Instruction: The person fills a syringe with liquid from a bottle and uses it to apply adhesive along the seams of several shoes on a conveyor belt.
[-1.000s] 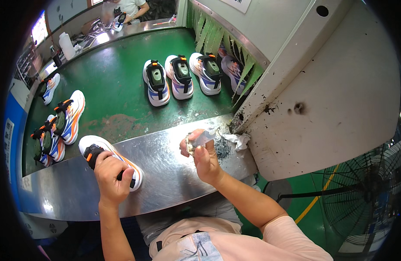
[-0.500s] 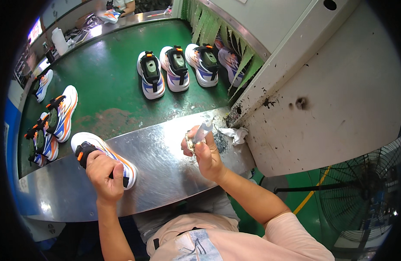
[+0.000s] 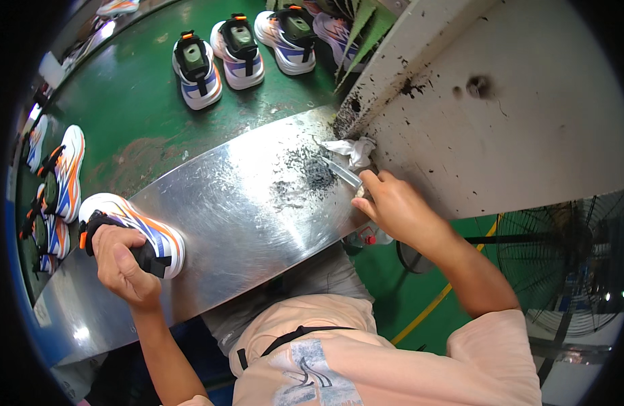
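From where I stand, the shoe being handled, a white running shoe (image 3: 156,233) with blue and orange sides, sits at the near edge of the green conveyor belt (image 3: 136,108), its heel over the steel bench (image 3: 217,230). The left hand (image 3: 127,267) is wrapped firmly round its black collar, thumb toward the heel. That grip probably steadies the shoe while leaving the white sole and coloured side uncovered; I can't tell whether the sole bears on the bench or is slightly raised.

The right hand (image 3: 400,206), well apart from the shoe, pinches a clear, narrow-tipped applicator (image 3: 345,175) between thumb and fingers. It is gripped near the back end, presumably so the tip stays free. That tip points at a dark smudge (image 3: 318,174) on the bench, though whether it touches the metal I can't make out. A crumpled white tissue (image 3: 358,152) lies just beside it, against the scuffed pale panel (image 3: 501,135), within easy reach and perhaps kept there for wiping.

Up the belt, three matching shoes (image 3: 239,57) stand in a row, heels toward the bench, spaced so each could be lifted separately. More shoes (image 3: 68,176) crowd together at the left.
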Tool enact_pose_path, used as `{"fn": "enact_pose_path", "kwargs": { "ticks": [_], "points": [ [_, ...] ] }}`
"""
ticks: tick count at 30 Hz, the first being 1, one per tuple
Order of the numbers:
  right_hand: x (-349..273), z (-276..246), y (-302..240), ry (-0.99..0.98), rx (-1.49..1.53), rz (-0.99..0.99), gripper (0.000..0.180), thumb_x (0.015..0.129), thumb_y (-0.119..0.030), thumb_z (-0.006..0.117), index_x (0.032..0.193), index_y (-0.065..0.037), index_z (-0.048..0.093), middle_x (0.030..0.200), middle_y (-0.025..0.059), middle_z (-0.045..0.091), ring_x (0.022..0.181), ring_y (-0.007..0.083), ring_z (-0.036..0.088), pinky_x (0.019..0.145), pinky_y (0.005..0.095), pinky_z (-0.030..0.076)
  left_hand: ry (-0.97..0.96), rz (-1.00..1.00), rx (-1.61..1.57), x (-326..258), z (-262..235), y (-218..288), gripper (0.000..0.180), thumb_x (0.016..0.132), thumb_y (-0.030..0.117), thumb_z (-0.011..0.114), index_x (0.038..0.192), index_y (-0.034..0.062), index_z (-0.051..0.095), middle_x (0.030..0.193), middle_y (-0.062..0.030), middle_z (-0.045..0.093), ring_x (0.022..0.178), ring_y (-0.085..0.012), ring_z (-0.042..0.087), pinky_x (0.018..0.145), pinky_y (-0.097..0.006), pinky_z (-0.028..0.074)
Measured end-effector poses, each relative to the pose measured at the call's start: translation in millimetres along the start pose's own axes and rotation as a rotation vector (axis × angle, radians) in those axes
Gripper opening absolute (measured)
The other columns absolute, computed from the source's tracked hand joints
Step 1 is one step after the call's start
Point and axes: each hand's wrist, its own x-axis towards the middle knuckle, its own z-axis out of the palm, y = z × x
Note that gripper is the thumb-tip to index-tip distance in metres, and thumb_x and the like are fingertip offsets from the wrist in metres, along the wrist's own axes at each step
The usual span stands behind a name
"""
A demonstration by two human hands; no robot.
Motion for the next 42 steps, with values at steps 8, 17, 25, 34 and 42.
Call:
{"fn": "enact_pose_path", "kwargs": {
  "ticks": [8, 17, 25, 34, 42],
  "points": [
    [-23, -4, -1, 0.038, 0.466, -0.115, 0.035, 0.089, -0.029, 0.064, 0.101, 0.003, 0.058, 0.094, 0.0224, 0.058, 0.08, 0.0387, 0.06, 0.071, 0.0422, 0.049, 0.022, -0.176, 0.195, 27, 40, 26, 0.03, 0.092, 0.013, 0.052, 0.064, 0.0012, 0.05, 0.063, -0.0124, 0.052, 0.062, -0.0299, 0.049, 0.063, -0.041, 0.038],
    [-40, -6, -4, -0.345, 1.592, 0.235, 0.033, 0.098, -0.023, 0.047, 0.128, -0.01, 0.041, 0.096, 0.0104, 0.063, 0.072, 0.0105, 0.059, 0.05, 0.022, 0.048, -0.686, -0.053, 0.119, 87, -56, 11, 0.083, 0.047, 0.035, 0.088, 0.118, 0.0035, 0.059, 0.126, -0.0159, 0.057, 0.126, -0.0338, 0.047, 0.105, -0.042, 0.038],
    [-25, 11, -38, -0.331, 1.94, -0.106, 0.106, 0.065, -0.052, 0.08, 0.142, -0.005, 0.025, 0.125, 0.0107, 0.047, 0.114, 0.0207, 0.052, 0.064, 0.026, 0.055, -0.539, 0.202, 0.249, 11, -41, 33, 0.052, 0.05, 0.009, 0.079, 0.1, 0.0035, 0.068, 0.099, -0.013, 0.067, 0.09, -0.0311, 0.066, 0.081, -0.04, 0.053],
    [-18, 16, -35, -0.4, 1.565, -0.141, 0.128, 0.042, -0.04, 0.097, 0.142, -0.008, 0.025, 0.12, 0.001, 0.04, 0.105, 0.013, 0.045, 0.085, 0.0281, 0.043, -0.554, 0.113, 0.221, -7, -51, 52, 0.055, 0.055, 0.008, 0.077, 0.108, 0.0023, 0.065, 0.108, -0.0148, 0.064, 0.101, -0.0342, 0.062, 0.09, -0.045, 0.049],
    [-14, 24, -30, -0.408, 1.279, -0.2, 0.106, 0.057, -0.027, 0.091, 0.14, -0.011, 0.027, 0.113, 0.0063, 0.053, 0.097, 0.0147, 0.055, 0.071, 0.0266, 0.049, -0.627, 0.09, 0.183, 7, -59, 36, 0.06, 0.051, 0.006, 0.078, 0.109, 0.0009, 0.063, 0.113, -0.0154, 0.063, 0.108, -0.0345, 0.061, 0.093, -0.043, 0.049]
  ]
}}
